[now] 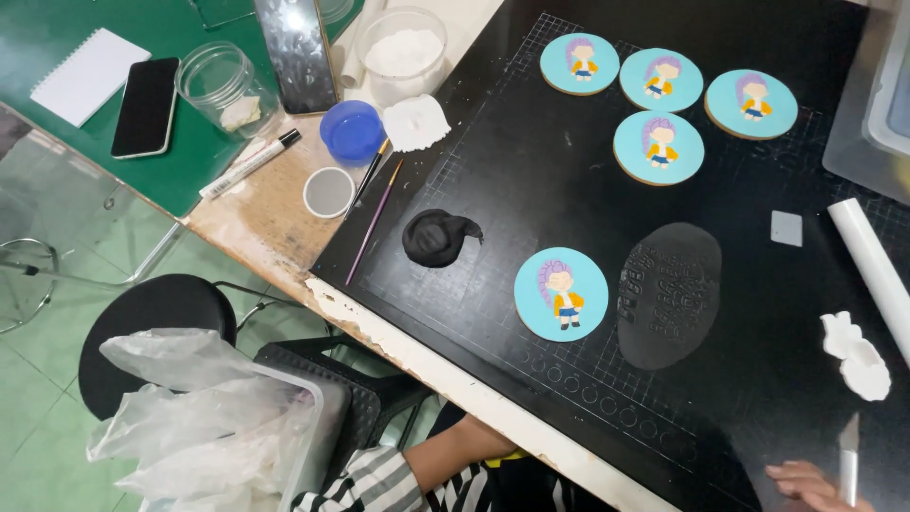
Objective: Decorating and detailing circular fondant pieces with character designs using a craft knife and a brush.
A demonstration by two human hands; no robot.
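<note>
Gripping a thin white-bladed knife (848, 460) upright, the right hand (813, 485) sits at the lower edge of the black mat (531, 180), fingers closed narrowly around the handle. Just above its fingertips lie white fondant scraps (856, 356), with a white roller (872, 270) beyond them. Farther to the fingers' left lie a black embossed oval (669, 294), then a blue cookie (561, 294) and a black lump (436, 237). The left hand is hidden under the table edge; only its bare forearm (455, 450) shows, so I cannot tell its grip.
</note>
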